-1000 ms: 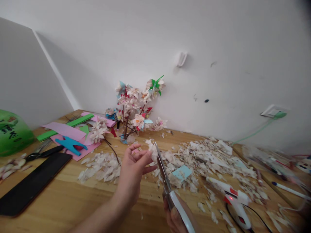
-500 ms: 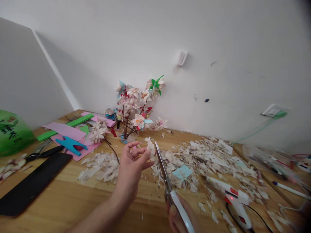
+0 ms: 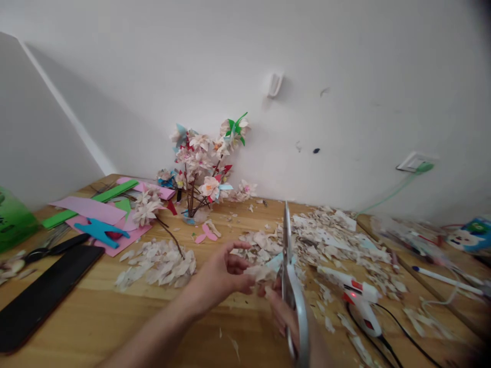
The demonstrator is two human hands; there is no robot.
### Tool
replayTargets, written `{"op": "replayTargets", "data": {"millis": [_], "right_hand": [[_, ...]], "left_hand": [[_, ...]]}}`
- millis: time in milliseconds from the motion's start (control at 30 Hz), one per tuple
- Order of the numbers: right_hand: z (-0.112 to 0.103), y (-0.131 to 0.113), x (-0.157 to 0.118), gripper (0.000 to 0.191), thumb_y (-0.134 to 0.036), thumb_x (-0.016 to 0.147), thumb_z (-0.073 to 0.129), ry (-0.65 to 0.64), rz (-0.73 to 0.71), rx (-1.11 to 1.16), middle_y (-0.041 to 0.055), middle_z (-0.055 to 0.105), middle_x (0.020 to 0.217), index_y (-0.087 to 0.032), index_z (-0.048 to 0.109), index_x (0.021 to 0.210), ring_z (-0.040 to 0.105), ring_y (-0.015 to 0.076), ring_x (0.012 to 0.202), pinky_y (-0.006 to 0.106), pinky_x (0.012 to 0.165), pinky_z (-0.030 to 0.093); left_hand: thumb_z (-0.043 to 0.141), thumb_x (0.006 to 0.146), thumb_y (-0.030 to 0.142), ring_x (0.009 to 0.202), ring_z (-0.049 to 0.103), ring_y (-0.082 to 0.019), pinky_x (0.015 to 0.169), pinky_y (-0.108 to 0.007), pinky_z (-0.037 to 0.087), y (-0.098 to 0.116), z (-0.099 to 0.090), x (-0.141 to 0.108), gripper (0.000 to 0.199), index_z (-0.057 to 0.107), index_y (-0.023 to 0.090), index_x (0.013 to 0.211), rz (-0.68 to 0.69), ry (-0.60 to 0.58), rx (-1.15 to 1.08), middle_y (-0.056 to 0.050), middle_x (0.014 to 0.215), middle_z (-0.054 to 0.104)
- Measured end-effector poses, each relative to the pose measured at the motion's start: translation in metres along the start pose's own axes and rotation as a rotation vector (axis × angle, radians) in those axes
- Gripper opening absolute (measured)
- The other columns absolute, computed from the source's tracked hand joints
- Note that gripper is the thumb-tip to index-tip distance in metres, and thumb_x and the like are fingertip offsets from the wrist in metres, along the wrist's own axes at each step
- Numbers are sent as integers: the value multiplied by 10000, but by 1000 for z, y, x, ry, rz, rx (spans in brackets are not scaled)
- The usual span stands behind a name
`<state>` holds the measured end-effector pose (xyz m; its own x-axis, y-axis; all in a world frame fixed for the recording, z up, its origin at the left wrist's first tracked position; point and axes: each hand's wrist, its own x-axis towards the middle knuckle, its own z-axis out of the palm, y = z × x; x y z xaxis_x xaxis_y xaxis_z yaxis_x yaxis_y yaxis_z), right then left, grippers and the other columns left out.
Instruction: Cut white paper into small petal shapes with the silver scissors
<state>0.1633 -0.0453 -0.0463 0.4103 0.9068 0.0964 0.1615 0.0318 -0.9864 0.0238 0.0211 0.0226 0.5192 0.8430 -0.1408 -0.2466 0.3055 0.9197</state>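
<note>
left hand center-bottom, thumb and fingers clamped on an off-white crinkled petal piece. right hand just beside it, wrapped round the white-handled metal scissors, blades pointing up; can't tell if its fingertips touch the petal piece too.

left edge: shiny green printed package. lower left: long flat black slab, a black-handled tool just above it. mid left: pink paper sheets, bright green paper strip, blue paper cutout on the pink. next, pale flower on a brown stem, loose whitish petal pile below it. center: upright bunch of pale paper-like flowers near the wall, small pink cutout in front. right of center: spread of off-white scraps. lower right: white and red glue gun, red light on, black cord. far right: white pen with blue end, lying slanted on the wooden table.
</note>
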Motion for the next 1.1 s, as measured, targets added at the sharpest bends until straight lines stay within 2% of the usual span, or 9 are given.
{"op": "replayTargets", "data": {"millis": [100, 167, 367, 533, 633, 700, 833, 1000, 1100], "right_hand": [[-6, -4, 0, 310, -463, 632, 652, 12, 49, 23, -13, 594, 644, -225, 489, 746, 583, 174, 597, 298, 522, 481], [-9, -2, 2, 307, -404, 600, 688, 51, 76, 22, -29, 570, 609, -220, 479, 732, 557, 154, 556, 285, 516, 465], [-9, 12, 8, 344, -340, 551, 724, 72, 67, 84, -53, 557, 588, -222, 440, 705, 551, 138, 545, 269, 524, 465], [-8, 11, 10, 389, -391, 526, 736, 129, 67, 108, -55, 550, 547, -222, 431, 699, 548, 129, 507, 241, 468, 453], [-7, 3, 8, 412, -449, 510, 721, 226, 93, 99, -61, 530, 526, -222, 434, 699, 468, 94, 395, 186, 305, 321], [-5, -5, 7, 405, -456, 533, 702, 266, 120, 119, -70, 523, 532, -222, 430, 722, 378, 58, 325, 168, 258, 220], [-2, -18, 5, 375, -410, 568, 694, 307, 106, 192, -91, 511, 540, -225, 409, 729, 299, 24, 294, 152, 265, 212], [-2, -19, 4, 386, -405, 576, 697, 283, 121, 197, -77, 546, 543, -222, 401, 742, 302, 23, 300, 143, 265, 237], [-4, -12, 5, 393, -439, 586, 689, 188, 137, 199, -50, 581, 616, -217, 407, 746, 326, 23, 305, 158, 269, 296]], "left_hand": [[700, 508, 80, 478, 572, -117, 468, -233, 468, -5, -3, 0, 436, 538, 163, 904, -94, -73, 124, 4, 594, 631], [685, 513, 66, 468, 565, -111, 465, -218, 451, -7, -4, 0, 445, 534, 160, 921, -127, -91, 173, 1, 582, 636], [704, 507, 102, 442, 573, -117, 447, -197, 422, -9, -9, 3, 450, 571, 139, 936, -119, -41, 204, -30, 565, 662], [705, 499, 87, 483, 600, -135, 470, -230, 466, -13, -14, 11, 440, 567, 151, 911, -73, 7, 136, -57, 625, 684], [713, 508, 107, 519, 623, -153, 504, -279, 499, -15, -10, 13, 479, 513, 169, 939, -71, 95, 65, -65, 710, 679], [729, 504, 132, 559, 646, -183, 535, -329, 516, -18, -4, 13, 521, 471, 180, 953, -114, 134, -11, -62, 771, 656], [750, 484, 131, 588, 662, -203, 575, -338, 522, -30, 7, 11, 533, 427, 177, 905, -171, 165, -153, 8, 669, 606], [761, 508, 147, 590, 659, -183, 586, -306, 522, -37, 13, 9, 515, 409, 179, 883, -101, 212, -218, 27, 593, 615], [756, 523, 134, 597, 655, -174, 599, -309, 526, -30, 11, 9, 500, 409, 179, 881, -40, 239, -222, 24, 602, 626]]}}
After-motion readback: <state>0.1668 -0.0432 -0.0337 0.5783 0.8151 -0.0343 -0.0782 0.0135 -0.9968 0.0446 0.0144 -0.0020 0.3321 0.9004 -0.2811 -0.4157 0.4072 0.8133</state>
